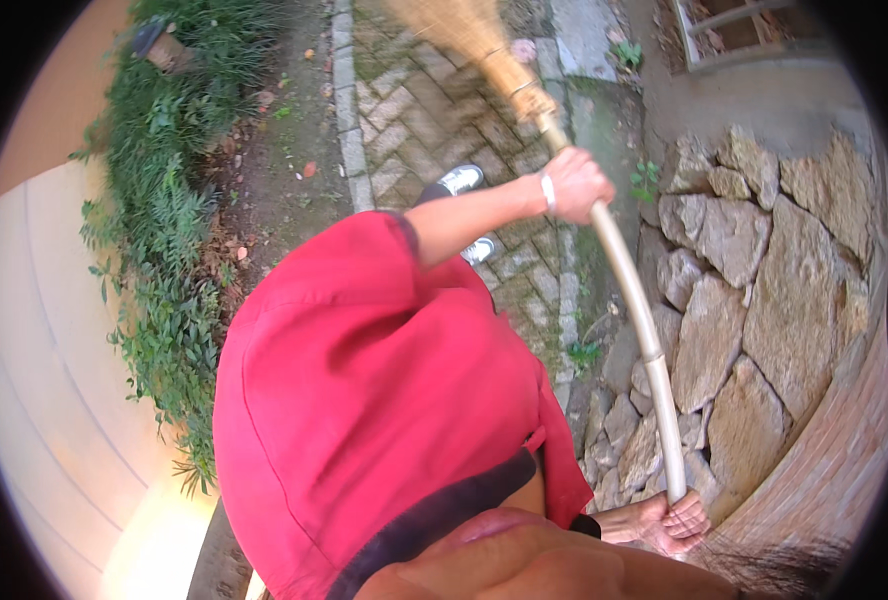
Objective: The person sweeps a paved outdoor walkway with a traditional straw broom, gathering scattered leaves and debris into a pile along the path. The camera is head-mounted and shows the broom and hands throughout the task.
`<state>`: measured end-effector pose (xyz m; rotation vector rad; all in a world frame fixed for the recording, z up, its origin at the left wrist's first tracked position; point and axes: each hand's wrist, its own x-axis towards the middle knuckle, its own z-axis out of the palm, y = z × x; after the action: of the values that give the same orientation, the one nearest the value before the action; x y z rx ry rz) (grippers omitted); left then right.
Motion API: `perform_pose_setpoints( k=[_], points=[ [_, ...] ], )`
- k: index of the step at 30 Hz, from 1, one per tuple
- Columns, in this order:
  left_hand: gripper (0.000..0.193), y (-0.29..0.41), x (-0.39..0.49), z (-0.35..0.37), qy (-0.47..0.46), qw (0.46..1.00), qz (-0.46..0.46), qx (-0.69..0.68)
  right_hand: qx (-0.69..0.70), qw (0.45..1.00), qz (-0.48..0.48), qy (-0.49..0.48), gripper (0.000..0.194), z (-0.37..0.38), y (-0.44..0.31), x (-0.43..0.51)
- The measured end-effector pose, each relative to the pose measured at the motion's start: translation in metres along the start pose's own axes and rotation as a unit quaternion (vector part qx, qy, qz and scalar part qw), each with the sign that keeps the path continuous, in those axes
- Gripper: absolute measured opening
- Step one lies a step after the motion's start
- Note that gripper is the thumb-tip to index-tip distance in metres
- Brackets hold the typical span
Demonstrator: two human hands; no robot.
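A broom with a bamboo handle (628, 277) runs from the top of the view to the lower right. Around the upper handle, just below the binding, closes my left hand (577, 185), with a white band at the wrist. My right hand (673, 521) grips the far end of the handle at the lower right, beside a dark cuff. The broom's straw head (459, 26) is blurred and partly cut off by the top edge. Wire-like bands bind the straw (515, 79) where it meets the handle.
Mossy herringbone brick paving (421, 112) with a stone edging (345, 97) lies underfoot. A rough stone wall (744, 300) rises at the right, below a framed opening (744, 30). Green shrubs (166, 247) and a soil strip with fallen leaves (286, 165) line the left. My shoes (460, 180) stand on the path.
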<state>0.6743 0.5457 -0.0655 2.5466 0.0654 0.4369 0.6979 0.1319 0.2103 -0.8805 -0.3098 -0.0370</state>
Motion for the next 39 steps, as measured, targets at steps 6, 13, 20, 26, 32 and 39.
perform_pose_setpoints(
  k=[6,13,20,26,32,39],
  points=[
    [0.018,-0.035,-0.156,-0.053,-0.189,0.953,-0.236,-0.013,0.116,0.968,0.222,-0.03,0.031,0.063,0.138,0.04],
    [0.013,-0.153,-0.115,-0.039,-0.233,0.955,-0.154,-0.101,0.085,0.992,0.087,-0.025,0.031,0.145,0.204,0.025],
    [0.016,-0.323,0.067,-0.157,0.035,0.998,-0.014,-0.05,-0.014,1.0,0.015,0.021,0.039,0.25,0.252,0.034],
    [0.015,-0.369,0.005,-0.224,-0.075,0.983,-0.165,-0.043,0.053,0.99,0.13,-0.01,0.042,0.393,0.361,0.119],
    [0.017,-0.461,-0.07,-0.218,-0.37,0.898,-0.225,-0.079,-0.05,0.975,0.216,0.008,0.042,0.418,0.453,0.081],
    [0.014,-0.513,0.195,-0.214,-0.199,0.98,0.003,-0.03,-0.091,0.986,-0.021,0.138,0.044,0.392,0.417,0.101]
  ],
)
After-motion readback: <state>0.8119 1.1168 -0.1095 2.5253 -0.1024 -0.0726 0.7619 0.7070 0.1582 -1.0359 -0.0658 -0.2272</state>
